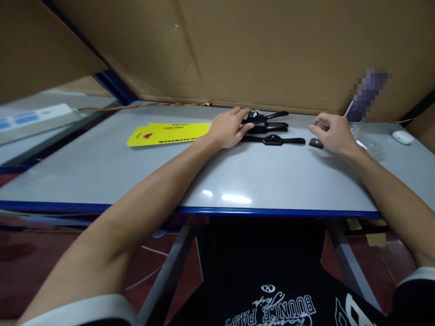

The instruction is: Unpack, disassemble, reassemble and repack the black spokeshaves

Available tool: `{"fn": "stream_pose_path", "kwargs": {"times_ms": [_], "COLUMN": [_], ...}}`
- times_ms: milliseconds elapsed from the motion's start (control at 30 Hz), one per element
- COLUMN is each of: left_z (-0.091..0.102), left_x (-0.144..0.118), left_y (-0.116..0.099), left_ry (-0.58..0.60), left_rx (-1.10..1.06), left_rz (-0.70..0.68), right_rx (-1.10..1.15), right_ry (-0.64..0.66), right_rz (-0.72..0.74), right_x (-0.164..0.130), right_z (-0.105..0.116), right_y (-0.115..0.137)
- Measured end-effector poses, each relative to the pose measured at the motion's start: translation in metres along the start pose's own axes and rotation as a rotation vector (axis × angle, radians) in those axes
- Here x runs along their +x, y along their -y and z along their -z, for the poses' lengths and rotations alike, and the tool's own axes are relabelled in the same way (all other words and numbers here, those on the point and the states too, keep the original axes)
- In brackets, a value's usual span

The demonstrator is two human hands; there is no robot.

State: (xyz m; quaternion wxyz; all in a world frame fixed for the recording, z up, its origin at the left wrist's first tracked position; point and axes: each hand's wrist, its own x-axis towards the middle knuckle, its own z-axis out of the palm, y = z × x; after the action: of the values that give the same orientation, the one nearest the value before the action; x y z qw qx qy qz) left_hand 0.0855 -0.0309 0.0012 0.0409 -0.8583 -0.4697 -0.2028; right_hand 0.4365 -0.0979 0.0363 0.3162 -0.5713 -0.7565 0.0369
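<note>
Three black spokeshave-like tools lie at the far side of the grey table [136, 181]. My left hand [227, 127] rests on the left ends of the two farther tools [268, 121], fingers spread over them. The nearest tool [273, 140] lies just right of that hand, untouched. My right hand [333, 132] hovers with fingers curled, thumb and forefinger close together, beside a small dark metal blade [316, 143] on the table. Whether it pinches anything is unclear.
A yellow packaging card [166, 133] lies left of the tools. Clear plastic wrap [369, 144] and a small white object [403, 136] sit at the far right. Brown cardboard walls [258, 50] close off the back. The blue table edge [272, 212] runs near me.
</note>
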Motion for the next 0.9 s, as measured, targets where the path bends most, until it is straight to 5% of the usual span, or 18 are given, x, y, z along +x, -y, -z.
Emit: {"fn": "stream_pose_path", "kwargs": {"times_ms": [233, 567, 767, 900], "left_z": [-0.014, -0.019, -0.008, 0.001], "left_x": [0.008, 0.014, 0.009, 0.003], "left_y": [0.021, 0.023, 0.000, -0.031], "left_ry": [-0.045, -0.028, -0.120, -0.053], "left_rx": [-0.008, -0.060, -0.080, -0.132], "left_rz": [-0.017, 0.004, -0.035, -0.223], "right_rx": [-0.030, -0.134, -0.096, -0.070], "right_ry": [0.058, 0.302, 0.397, 0.353], "right_rz": [-0.078, 0.074, 0.155, 0.112], "right_x": [-0.002, -0.008, -0.007, -0.001], "right_z": [-0.011, -0.021, -0.013, 0.001], "right_y": [0.004, 0.006, 0.008, 0.001]}}
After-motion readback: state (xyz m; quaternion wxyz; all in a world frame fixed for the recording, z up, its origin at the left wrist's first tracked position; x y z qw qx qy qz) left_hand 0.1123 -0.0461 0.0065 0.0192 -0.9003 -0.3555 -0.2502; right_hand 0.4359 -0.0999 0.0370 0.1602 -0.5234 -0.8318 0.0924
